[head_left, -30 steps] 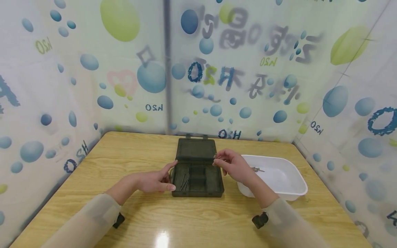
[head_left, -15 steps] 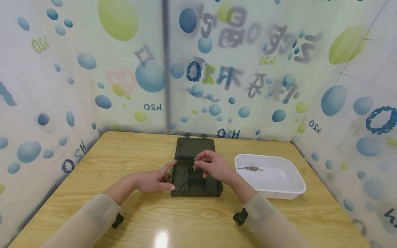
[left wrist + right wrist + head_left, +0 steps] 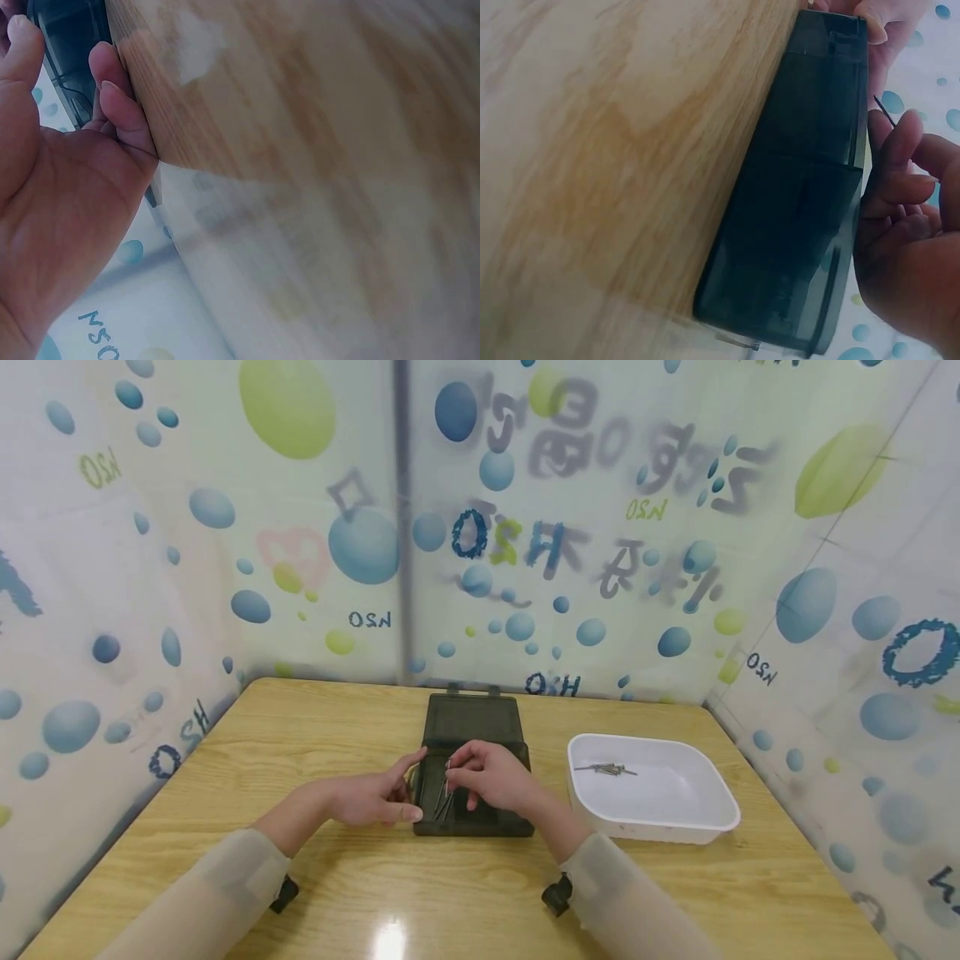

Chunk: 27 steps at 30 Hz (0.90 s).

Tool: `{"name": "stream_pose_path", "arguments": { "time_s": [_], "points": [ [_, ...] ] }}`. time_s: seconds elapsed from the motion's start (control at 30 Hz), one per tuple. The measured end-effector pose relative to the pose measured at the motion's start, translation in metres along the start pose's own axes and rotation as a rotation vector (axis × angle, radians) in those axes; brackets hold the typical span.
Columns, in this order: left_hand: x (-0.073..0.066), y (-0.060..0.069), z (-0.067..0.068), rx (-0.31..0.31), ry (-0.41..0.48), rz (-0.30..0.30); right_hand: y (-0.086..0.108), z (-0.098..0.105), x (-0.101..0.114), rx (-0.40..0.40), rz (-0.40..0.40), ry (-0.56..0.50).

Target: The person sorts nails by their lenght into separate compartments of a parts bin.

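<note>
A dark see-through plastic case (image 3: 491,818) lies with its lid (image 3: 472,717) folded back. My left hand (image 3: 367,797) touches its left side, forefinger towards the back corner and thumb at the front. My right hand (image 3: 491,775) hovers over the left compartment, thumb and fingertips pinching a thin metal nail or screw (image 3: 883,109). It points down into the compartment, where a few similar dark pieces (image 3: 442,808) lie slanted. The right hand hides part of the case's inner dividers. In the left wrist view, the lower fingers (image 3: 124,112) rest beside the case wall.
To the right stands a white plastic tray (image 3: 660,827) with a small heap of silver and brass-coloured nails or screws (image 3: 607,769) near its back left. The wooden table (image 3: 337,893) is bounded by printed curtains at the back and sides.
My right hand has come leftwards from above the case's right side to its left compartment, carrying the pinched nail or screw and lowering it. The left hand has stayed at the case's side.
</note>
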<state>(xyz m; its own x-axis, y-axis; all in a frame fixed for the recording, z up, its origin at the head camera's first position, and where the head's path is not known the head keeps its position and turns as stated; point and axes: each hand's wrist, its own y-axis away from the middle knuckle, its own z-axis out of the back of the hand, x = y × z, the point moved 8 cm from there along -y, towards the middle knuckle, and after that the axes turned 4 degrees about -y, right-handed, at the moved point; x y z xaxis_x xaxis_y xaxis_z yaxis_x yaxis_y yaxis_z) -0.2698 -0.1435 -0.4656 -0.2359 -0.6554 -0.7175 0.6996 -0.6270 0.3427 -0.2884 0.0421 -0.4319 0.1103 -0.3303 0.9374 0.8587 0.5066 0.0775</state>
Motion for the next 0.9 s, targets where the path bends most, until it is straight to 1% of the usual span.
{"name": "stream_pose_path", "arguments": {
  "time_s": [0.23, 0.33, 0.43, 0.53, 0.63, 0.8, 0.9],
  "points": [
    [0.000, 0.001, 0.000, -0.002, 0.003, -0.002, 0.000, 0.001, -0.002, -0.003, -0.003, 0.020],
    [-0.001, 0.000, 0.000, -0.002, 0.003, -0.008, 0.002, 0.008, -0.005, -0.017, 0.015, 0.046],
    [-0.002, 0.000, 0.000, -0.003, 0.004, -0.012, 0.007, 0.020, -0.004, -0.026, 0.042, 0.047],
    [-0.002, 0.000, 0.000, -0.005, 0.004, -0.014, 0.017, 0.037, -0.003, -0.023, 0.044, 0.024],
    [-0.002, 0.000, -0.001, -0.002, 0.008, -0.018, 0.029, 0.060, -0.004, -0.034, 0.021, 0.030],
    [-0.003, 0.001, -0.001, 0.000, 0.006, -0.023, 0.047, 0.107, -0.012, -0.079, 0.001, 0.050],
    [-0.003, 0.001, -0.001, 0.001, 0.002, -0.022, 0.057, 0.137, -0.021, -0.124, -0.005, 0.048]
  ]
}}
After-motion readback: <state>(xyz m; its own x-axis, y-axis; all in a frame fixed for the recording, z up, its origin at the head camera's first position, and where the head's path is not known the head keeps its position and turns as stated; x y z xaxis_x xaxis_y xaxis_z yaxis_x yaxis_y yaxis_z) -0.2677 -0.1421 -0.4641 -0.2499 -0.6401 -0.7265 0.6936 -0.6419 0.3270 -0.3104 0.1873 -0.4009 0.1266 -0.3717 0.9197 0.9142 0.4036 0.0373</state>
